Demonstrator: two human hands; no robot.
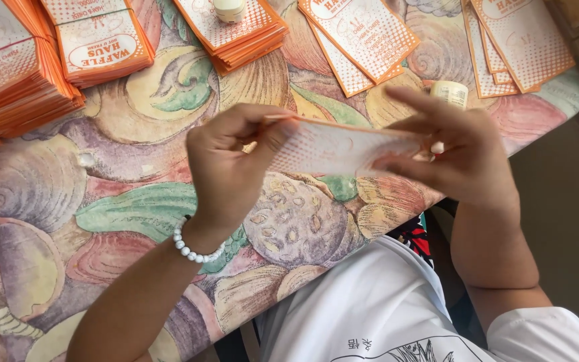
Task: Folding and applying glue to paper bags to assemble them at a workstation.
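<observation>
Both hands hold one flat orange-and-white dotted paper sleeve

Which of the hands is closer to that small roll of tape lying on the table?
Right. The right hand is just below the tape roll, almost touching; the left hand is far off to its left.

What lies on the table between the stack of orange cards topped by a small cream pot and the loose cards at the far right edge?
In the head view, between the stack and the right-edge cards lie a few overlapping orange-and-white cards on the patterned table.
</observation>
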